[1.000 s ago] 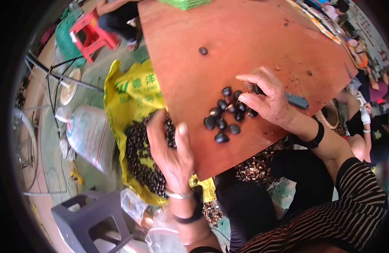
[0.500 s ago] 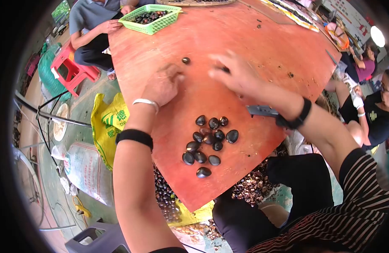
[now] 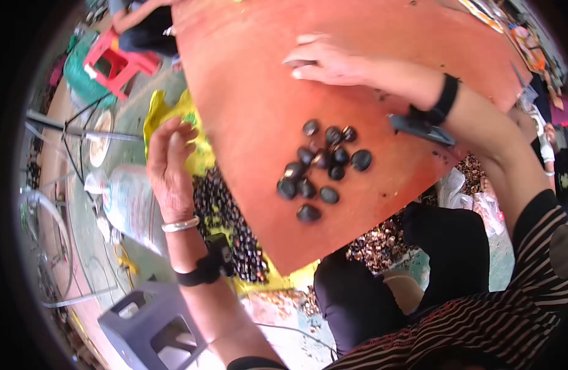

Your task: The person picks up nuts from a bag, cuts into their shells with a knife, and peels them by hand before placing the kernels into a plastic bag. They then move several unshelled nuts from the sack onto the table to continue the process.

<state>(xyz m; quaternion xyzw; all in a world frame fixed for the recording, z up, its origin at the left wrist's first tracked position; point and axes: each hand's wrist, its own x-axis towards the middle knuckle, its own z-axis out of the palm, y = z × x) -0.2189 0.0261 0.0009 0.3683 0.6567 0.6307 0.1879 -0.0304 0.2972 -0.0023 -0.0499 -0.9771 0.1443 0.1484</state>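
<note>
My left hand [image 3: 171, 169] is off the table's left edge, above a yellow sack [image 3: 204, 148] and a mass of dark nuts [image 3: 222, 216]. Its fingers are bent and apart, and I see nothing held. Over the red-orange tabletop [image 3: 253, 123], my right hand [image 3: 327, 60] has thumb and fingers close together around a dark spot too blurred to name. Several glossy dark nuts [image 3: 324, 163] lie in a loose cluster on the table, nearer to me than the right hand. A blue-grey flat tool [image 3: 422, 129] lies below my right wrist.
Broken shells [image 3: 382, 237] lie in a heap below the table's near edge. A grey stool [image 3: 151, 320] and a white sack [image 3: 133, 203] stand at left. Beyond them are a red stool [image 3: 117, 65] and a seated person [image 3: 145, 31]. Other people sit at far right.
My left hand has moved off the table to the left, its fingers opening. The single dark nut near my hands no longer shows. The view has tilted down, and the green basket is nearly out of it.
</note>
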